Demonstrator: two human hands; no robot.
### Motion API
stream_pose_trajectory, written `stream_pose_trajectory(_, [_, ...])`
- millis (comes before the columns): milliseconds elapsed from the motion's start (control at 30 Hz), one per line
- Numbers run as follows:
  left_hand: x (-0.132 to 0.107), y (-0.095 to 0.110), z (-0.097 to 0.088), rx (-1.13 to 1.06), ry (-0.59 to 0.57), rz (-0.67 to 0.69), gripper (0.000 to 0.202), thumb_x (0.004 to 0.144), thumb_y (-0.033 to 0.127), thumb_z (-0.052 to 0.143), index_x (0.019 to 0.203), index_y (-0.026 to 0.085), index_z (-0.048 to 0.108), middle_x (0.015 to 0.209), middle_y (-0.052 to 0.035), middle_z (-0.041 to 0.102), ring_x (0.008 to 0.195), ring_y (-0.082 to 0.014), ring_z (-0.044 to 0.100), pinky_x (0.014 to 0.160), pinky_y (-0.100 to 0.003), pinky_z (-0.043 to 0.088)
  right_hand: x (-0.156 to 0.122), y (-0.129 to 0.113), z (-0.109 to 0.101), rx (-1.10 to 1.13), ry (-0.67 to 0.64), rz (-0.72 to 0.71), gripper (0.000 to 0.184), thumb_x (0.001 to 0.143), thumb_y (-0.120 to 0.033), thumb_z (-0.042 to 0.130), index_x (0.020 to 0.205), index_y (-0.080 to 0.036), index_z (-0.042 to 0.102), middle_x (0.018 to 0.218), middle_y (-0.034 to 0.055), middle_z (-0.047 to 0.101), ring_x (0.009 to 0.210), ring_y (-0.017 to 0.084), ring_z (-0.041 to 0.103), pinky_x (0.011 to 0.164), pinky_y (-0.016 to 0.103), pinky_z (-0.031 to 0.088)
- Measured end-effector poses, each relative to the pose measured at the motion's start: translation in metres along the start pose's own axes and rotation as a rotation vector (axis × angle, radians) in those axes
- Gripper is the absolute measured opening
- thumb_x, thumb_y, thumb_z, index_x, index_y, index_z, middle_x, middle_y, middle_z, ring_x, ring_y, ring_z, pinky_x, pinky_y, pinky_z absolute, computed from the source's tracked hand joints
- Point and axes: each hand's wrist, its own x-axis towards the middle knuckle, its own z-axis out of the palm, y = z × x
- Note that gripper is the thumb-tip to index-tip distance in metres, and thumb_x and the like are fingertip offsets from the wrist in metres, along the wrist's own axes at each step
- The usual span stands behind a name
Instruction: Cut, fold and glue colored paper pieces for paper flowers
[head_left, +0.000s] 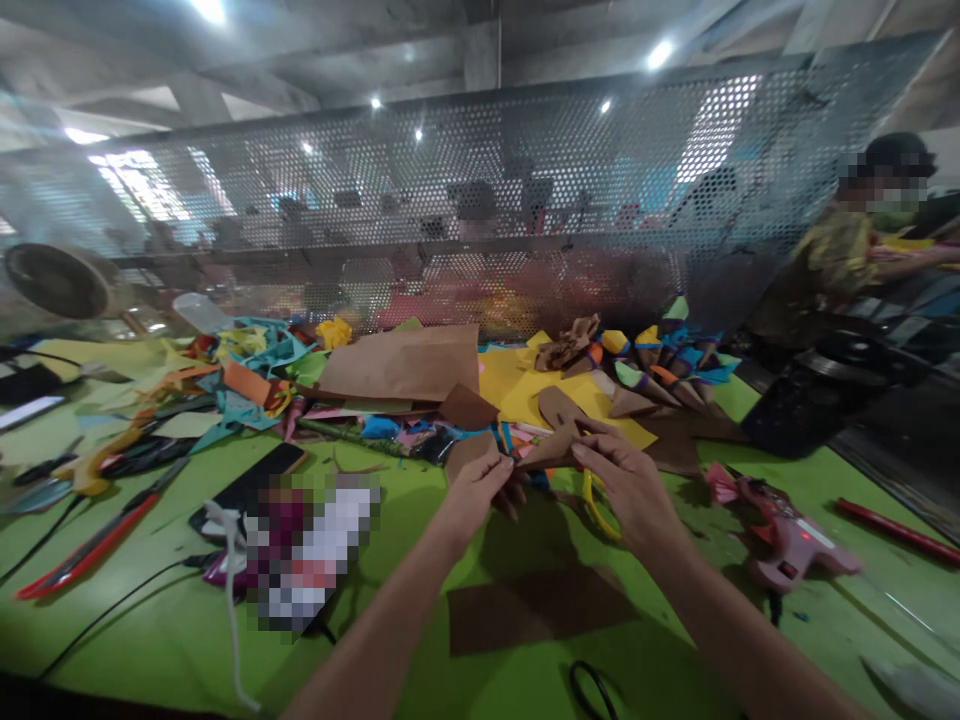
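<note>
Bare forearms (405,600) are stretched over a green table (525,690). Brown paper (551,450) is pinched between the fingertips of the left hand (472,490) and those of the right hand (619,475), and is held above the tabletop. Just nearer, a flat brown sheet (532,612) is laid. On the right, a pink glue gun (799,545) is set down; on the left, a dark phone (251,485). Beyond, yellow sheets (525,375) are spread, and small paper cones (667,395) are clustered before a perforated screen (450,150).
</note>
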Motion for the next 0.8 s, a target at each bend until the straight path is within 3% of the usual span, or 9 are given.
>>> stream_pose_trajectory(367, [0.0039,-0.0060,-0.0022,0.111,-0.021,-0.019,0.053,0.071,0.067,0.067,0.073,0.015,0.061,0.056,-0.0004,0.059,0.044,-0.0111,0.051,0.041,-0.022,0.041,-0.0025,-0.0035,-0.0004,0.033,-0.003,-0.009,0.016,0.074,-0.036,0.069,0.068,-0.022,0.072,0.123,0.0098,0.060,0.123,0.031,0.052,0.104,0.043,0.038])
stream_pose_trajectory(600, [0.0018,-0.0032,-0.0011,0.107,-0.029,-0.029,0.048,0.072,0.063,0.068,0.072,0.015,0.061,0.057,-0.0010,0.060,0.045,-0.0107,0.051,0.041,-0.021,0.040,-0.0019,-0.0039,-0.0008,-0.058,0.026,-0.063,0.019,0.077,-0.038,0.067,0.067,-0.022,0.068,0.122,0.0104,0.060,0.120,0.030,0.053,0.104,0.045,0.038])
stream_pose_trajectory(800, [-0.0015,-0.0002,-0.0044,0.089,-0.038,-0.052,0.042,0.078,0.059,0.065,0.076,0.017,0.067,0.067,-0.0023,0.065,0.061,-0.0153,0.057,0.053,-0.025,0.046,-0.0028,-0.0060,-0.0017,-0.178,-0.015,-0.133,0.018,0.079,-0.035,0.065,0.068,-0.022,0.069,0.120,0.0103,0.062,0.116,0.029,0.055,0.099,0.042,0.042])
